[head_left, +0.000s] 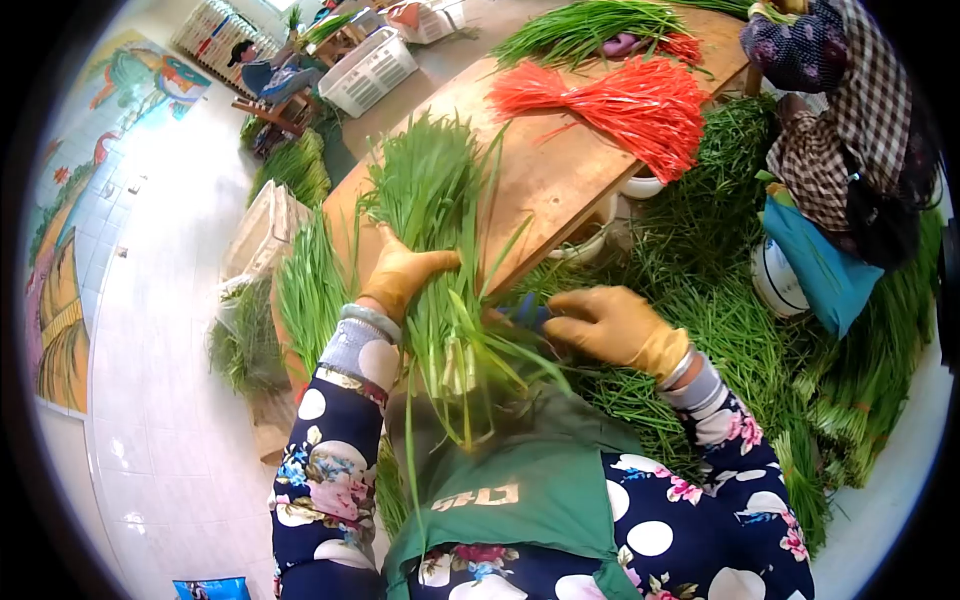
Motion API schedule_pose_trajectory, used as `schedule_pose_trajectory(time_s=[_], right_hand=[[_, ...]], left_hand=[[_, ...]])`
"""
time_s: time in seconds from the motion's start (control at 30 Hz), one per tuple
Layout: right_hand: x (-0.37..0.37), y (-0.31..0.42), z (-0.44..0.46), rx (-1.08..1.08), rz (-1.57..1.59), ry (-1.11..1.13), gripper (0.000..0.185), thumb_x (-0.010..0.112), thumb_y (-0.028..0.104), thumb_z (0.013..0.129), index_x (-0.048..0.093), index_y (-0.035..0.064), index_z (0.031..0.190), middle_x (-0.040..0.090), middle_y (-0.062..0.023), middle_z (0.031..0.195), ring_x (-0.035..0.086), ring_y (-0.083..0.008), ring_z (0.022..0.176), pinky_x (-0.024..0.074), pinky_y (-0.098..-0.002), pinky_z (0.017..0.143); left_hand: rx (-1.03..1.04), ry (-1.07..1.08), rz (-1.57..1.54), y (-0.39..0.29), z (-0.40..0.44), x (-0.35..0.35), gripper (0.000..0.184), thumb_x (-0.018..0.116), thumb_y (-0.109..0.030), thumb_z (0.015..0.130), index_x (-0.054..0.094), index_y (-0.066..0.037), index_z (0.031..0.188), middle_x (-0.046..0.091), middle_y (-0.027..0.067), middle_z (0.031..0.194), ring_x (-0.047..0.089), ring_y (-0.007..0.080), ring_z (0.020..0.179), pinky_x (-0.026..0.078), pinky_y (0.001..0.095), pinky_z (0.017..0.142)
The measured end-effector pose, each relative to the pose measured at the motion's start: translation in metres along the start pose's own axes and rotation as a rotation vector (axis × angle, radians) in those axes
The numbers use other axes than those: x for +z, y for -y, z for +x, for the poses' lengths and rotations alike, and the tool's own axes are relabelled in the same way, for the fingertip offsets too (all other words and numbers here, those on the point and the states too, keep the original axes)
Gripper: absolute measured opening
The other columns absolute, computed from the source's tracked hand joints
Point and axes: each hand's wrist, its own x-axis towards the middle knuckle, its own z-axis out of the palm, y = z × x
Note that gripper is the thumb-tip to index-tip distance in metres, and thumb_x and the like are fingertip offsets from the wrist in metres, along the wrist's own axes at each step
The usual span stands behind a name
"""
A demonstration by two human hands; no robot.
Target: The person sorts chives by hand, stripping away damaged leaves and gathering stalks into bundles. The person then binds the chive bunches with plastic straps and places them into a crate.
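My left hand (405, 270), in a yellow glove, is wrapped round a bunch of long green stalks (430, 190). The pale cut ends of the bunch point toward my green apron (510, 490), and its leaves lie over the wooden table (530, 180). To the right of the bunch, my right hand (610, 325), gloved as well, is closed on a small dark blue object (528, 312), blurred and partly hidden. Beyond the bunch, a bundle of red ties (620, 110) lies on the table.
Another pile of green stalks (580, 30) lies at the table's far end. Heaped greens (720, 310) cover the floor at right, beside a white bucket (778, 280) and a person (850, 120) in checked cloth. White crates (368, 72) and a seated person (280, 78) are farther back.
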Motion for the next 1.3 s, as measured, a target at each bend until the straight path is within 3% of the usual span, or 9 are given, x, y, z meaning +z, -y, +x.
schedule_pose_trajectory(time_s=[0.1,0.33,0.43,0.6,0.67,0.93,1.07,1.17,1.3], right_hand=[[0.006,-0.04,0.018,-0.034,-0.714,-0.353,0.039,0.071,0.019,0.072,0.059,0.0057,0.107,0.055,-0.0166,0.106,0.051,-0.0338,0.106,0.0429,-0.0415,0.094],[0.064,-0.068,0.081,-0.371,-1.045,-0.554,0.027,0.064,0.017,0.07,0.062,0.0077,0.095,0.06,-0.0163,0.096,0.054,-0.0331,0.104,0.0327,-0.0501,0.103],[0.046,-0.075,0.059,-0.185,-0.681,0.083,0.019,0.057,0.022,0.082,0.064,0.0063,0.09,0.063,-0.0172,0.072,0.063,-0.0351,0.076,0.0487,-0.0466,0.081],[-0.063,-0.032,-0.029,0.344,-0.662,0.542,0.029,0.053,0.029,0.092,0.064,0.003,0.096,0.067,-0.0166,0.082,0.066,-0.0284,0.072,0.0519,-0.0399,0.068],[-0.114,0.025,-0.04,0.409,-0.4,0.279,0.026,0.053,0.028,0.094,0.065,0.0054,0.098,0.064,-0.0102,0.07,0.063,-0.0189,0.066,0.0502,-0.0329,0.067],[-0.216,0.108,0.022,-0.539,0.546,-0.499,0.034,0.048,0.029,0.1,0.065,0.0007,0.109,0.057,-0.0013,0.067,0.058,-0.0101,0.063,0.0469,-0.0245,0.063],[-0.161,0.055,0.073,-0.16,0.002,-0.63,0.035,0.051,0.034,0.098,0.07,0.0046,0.094,0.064,-0.0063,0.065,0.059,-0.0098,0.057,0.0444,-0.0263,0.052],[-0.12,-0.015,0.1,0.158,-0.758,-0.595,0.035,0.052,0.038,0.09,0.07,0.0081,0.09,0.067,-0.0193,0.083,0.064,-0.0402,0.077,0.0512,-0.0467,0.075],[-0.09,0.018,0.094,0.325,-1.052,-0.543,0.04,0.057,0.043,0.086,0.066,0.0066,0.1,0.067,-0.0197,0.085,0.065,-0.0356,0.08,0.0505,-0.0477,0.069]], left_hand=[[-0.045,0.03,0.014,0.0,0.005,0.001,0.112,0.086,-0.015,0.065,0.009,0.003,0.143,0.061,0.0141,0.11,0.063,0.023,0.092,0.053,0.0347,0.081],[-0.04,0.015,-0.005,-0.004,-0.001,0.0,0.107,0.086,-0.015,0.064,0.014,0.003,0.141,0.062,0.0139,0.109,0.063,0.0231,0.092,0.054,0.0345,0.08],[-0.013,-0.008,0.013,0.015,0.017,-0.004,0.118,0.086,-0.015,0.064,0.002,0.001,0.146,0.059,0.0153,0.117,0.062,0.0241,0.099,0.052,0.0342,0.083],[0.009,-0.045,0.073,0.043,0.041,-0.009,0.13,0.087,-0.017,0.063,-0.011,0.0,0.147,0.056,0.0157,0.122,0.06,0.0243,0.104,0.051,0.0331,0.086],[-0.002,-0.066,0.091,0.037,0.036,-0.008,0.133,0.086,-0.017,0.062,-0.014,0.001,0.147,0.057,0.0155,0.12,0.061,0.0239,0.101,0.051,0.0318,0.084],[0.012,-0.132,0.047,0.052,0.044,-0.012,0.126,0.084,-0.016,0.061,-0.007,0.006,0.146,0.059,0.0153,0.114,0.062,0.0219,0.094,0.052,0.0296,0.08],[0.048,-0.151,-0.045,0.059,0.042,-0.013,0.126,0.083,-0.015,0.062,-0.008,0.007,0.145,0.06,0.0144,0.112,0.062,0.0211,0.094,0.052,0.0293,0.08],[0.055,-0.109,-0.106,0.056,0.035,-0.016,0.126,0.082,-0.017,0.063,-0.009,0.007,0.146,0.06,0.014,0.112,0.061,0.0214,0.096,0.051,0.0285,0.082],[-0.01,-0.13,0.032,0.05,0.028,-0.021,0.129,0.081,-0.029,0.063,-0.012,0.008,0.145,0.06,0.016,0.114,0.06,0.0228,0.101,0.047,0.0263,0.087]])
